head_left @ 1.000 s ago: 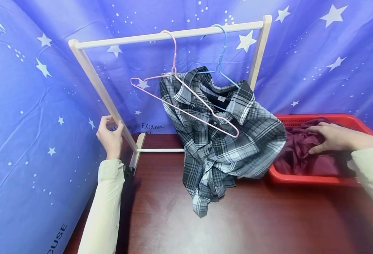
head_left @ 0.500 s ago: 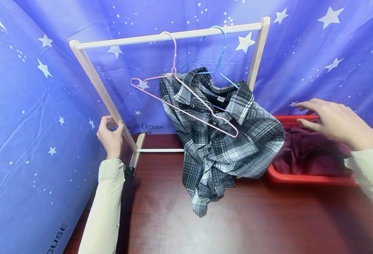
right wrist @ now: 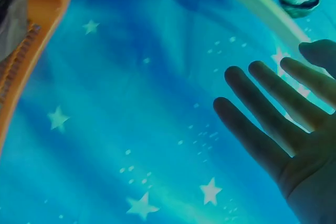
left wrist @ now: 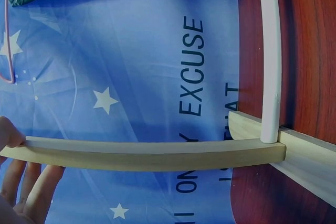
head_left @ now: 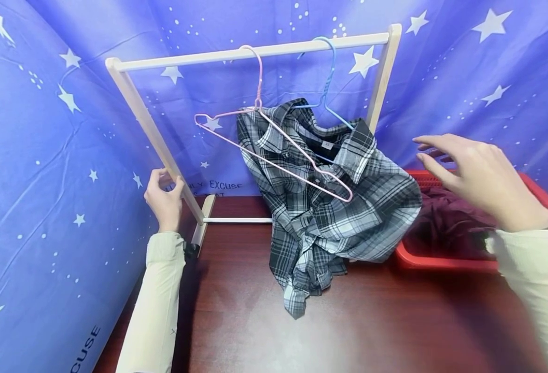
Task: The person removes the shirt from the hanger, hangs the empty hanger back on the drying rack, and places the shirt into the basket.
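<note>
Head view: left hand (head_left: pixel 164 199) grips the wooden rack's slanted post (head_left: pixel 154 134); right hand (head_left: pixel 481 176), fingers spread and holding nothing, hovers above the red basket (head_left: pixel 441 261) of maroon cloth (head_left: pixel 446 225), near the plaid shirt (head_left: pixel 334 207) hanging on a blue hanger (head_left: pixel 327 77).

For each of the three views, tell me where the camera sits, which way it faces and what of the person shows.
Head: looks forward and down at the wooden clothes rack, plaid shirt and red plastic basket; both sleeved arms show.
Left wrist: looks along the rack's leg; left hand grips it.
Right wrist: faces the blue star-print cloth; open right hand shows.
Head and left wrist share the rack leg.
</note>
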### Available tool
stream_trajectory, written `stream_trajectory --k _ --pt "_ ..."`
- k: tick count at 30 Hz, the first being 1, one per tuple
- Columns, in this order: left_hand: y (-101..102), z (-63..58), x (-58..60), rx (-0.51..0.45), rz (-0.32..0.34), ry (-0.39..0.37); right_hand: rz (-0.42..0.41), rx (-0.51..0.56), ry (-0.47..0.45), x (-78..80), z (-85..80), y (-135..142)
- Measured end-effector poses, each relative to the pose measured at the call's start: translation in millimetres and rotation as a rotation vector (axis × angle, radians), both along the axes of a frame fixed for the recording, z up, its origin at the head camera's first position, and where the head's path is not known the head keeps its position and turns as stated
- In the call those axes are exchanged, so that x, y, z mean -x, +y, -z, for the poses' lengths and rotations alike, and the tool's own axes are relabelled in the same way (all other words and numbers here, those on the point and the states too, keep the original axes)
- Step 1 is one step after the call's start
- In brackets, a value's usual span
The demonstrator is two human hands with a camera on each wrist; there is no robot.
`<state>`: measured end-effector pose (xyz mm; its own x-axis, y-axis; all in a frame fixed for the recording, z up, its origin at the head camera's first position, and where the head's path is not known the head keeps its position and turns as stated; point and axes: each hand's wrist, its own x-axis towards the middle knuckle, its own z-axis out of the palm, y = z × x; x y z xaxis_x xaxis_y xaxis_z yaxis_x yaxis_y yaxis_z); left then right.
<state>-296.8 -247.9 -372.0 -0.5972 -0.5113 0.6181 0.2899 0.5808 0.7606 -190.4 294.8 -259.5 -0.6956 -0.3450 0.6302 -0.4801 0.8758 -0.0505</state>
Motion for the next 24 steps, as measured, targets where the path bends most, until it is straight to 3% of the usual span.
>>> stream_trajectory --k 5,13,24 --pt "-0.8 0.1 0.2 -0.006 0.010 0.001 -0.033 0.035 -0.039 -1.5 -1.4 -16.0" --pt "-1.1 0.1 -1.0 -0.003 0.009 -0.001 -0.160 0.136 0.012 5.8 7.9 -36.0" --pt "-1.8 0.7 0.4 -0.011 0.014 0.008 -0.186 0.158 0.029 15.9 16.9 -50.7"
